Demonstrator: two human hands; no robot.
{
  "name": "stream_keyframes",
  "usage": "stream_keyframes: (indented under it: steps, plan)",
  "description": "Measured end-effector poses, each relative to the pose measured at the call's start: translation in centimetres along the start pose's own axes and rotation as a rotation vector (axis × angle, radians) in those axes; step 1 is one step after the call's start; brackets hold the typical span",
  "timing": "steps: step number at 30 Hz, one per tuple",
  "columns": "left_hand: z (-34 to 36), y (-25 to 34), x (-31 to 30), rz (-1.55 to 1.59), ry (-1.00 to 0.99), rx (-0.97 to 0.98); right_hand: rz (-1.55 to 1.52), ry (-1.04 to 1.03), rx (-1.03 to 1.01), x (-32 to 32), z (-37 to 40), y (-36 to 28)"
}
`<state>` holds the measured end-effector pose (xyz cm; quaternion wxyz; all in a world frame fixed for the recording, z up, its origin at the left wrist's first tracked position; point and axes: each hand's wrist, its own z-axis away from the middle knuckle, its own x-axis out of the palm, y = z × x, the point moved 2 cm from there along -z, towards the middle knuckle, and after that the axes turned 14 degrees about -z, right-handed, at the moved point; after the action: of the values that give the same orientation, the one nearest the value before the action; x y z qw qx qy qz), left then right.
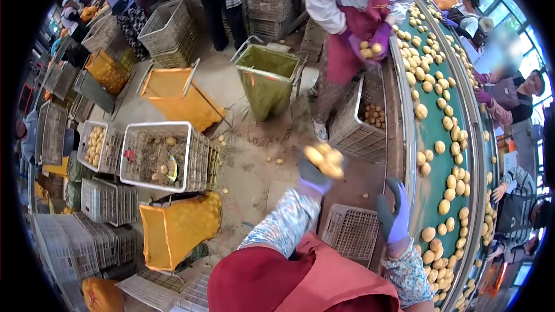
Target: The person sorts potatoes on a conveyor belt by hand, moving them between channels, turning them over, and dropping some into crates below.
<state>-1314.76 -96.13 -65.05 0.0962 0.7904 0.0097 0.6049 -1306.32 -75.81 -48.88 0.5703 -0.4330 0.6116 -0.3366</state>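
Observation:
My left hand (315,174), in a grey and purple glove, reaches out over the floor and grips several yellow potatoes (325,159); hand and potatoes are a little blurred by motion. Beside the conveyor's near rail, my right hand (395,214) is open, thumb and fingers apart, with nothing in it. To its right, a green conveyor belt (430,188) carries many loose potatoes (444,206). Below and between my hands stands a grey plastic crate (350,232) on the floor.
Across from me a co-worker's purple-gloved hands (376,43) hold potatoes above a crate (354,121). Left stand a green bag on a frame (266,81), orange mesh bags (179,95) and a crate with dirt and potatoes (156,159). Other people line the belt's far side.

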Motion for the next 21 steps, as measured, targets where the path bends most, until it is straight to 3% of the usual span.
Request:
stream_keyframes:
  steps: [3, 4, 6, 7, 9, 11, 12, 14, 15, 16, 18, 19, 20, 21]
  plan:
    - [-10.8, 11.1, -7.2, -0.816, 0.039, 0.422, -0.131, 0.166, 0.261, -4.0, 1.5, 2.8]
    - [-14.6, 14.2, -8.7, -0.988, 0.160, 0.526, -0.194, 0.226, 0.319, -5.1, 2.3, 3.4]
    - [-18.2, 17.7, -11.7, -1.021, 0.478, 0.497, -0.202, 0.293, 0.411, -8.4, 3.9, 5.0]
    - [-18.3, 17.8, -13.2, -0.976, 0.613, 0.434, -0.184, 0.399, 0.414, -9.9, 5.5, 5.7]
    - [-15.1, 15.3, -18.0, -0.757, 0.587, 0.185, -0.085, 0.521, 0.454, -13.3, 8.2, 6.0]
    - [-8.3, 9.6, -22.9, -0.344, 0.324, -0.249, 0.238, 0.580, 0.343, -18.0, 14.6, 9.2]
    - [-4.9, 6.6, -23.1, -0.135, 0.192, -0.533, 0.278, 0.699, 0.418, -18.6, 18.0, 9.3]
    - [-0.1, 1.1, -21.9, -0.259, 0.532, -0.932, 0.326, 0.939, 0.573, -20.3, 24.7, 9.8]
    - [0.0, -1.2, -20.5, -0.636, 0.352, -0.964, 0.377, 1.038, 0.605, -20.3, 28.7, 10.8]
    - [-1.2, -1.9, -25.9, -0.136, -0.164, -0.977, 0.376, 1.174, 0.672, -19.2, 30.5, 8.1]
    - [-5.4, -8.6, -12.6, -1.048, 0.672, -0.659, 0.726, 1.250, 0.967, -18.3, 36.7, 7.4]
    - [-8.5, -9.1, -6.7, -1.146, 0.114, -0.696, 0.834, 1.280, 1.169, -17.8, 39.3, 6.7]
    - [-11.4, -10.7, -4.0, -1.551, -0.101, -0.554, 0.857, 1.335, 1.377, -17.1, 43.5, 6.3]
    - [-12.7, -13.4, 0.3, -1.631, -0.111, -0.416, 0.863, 1.365, 1.569, -16.6, 47.5, 6.3]
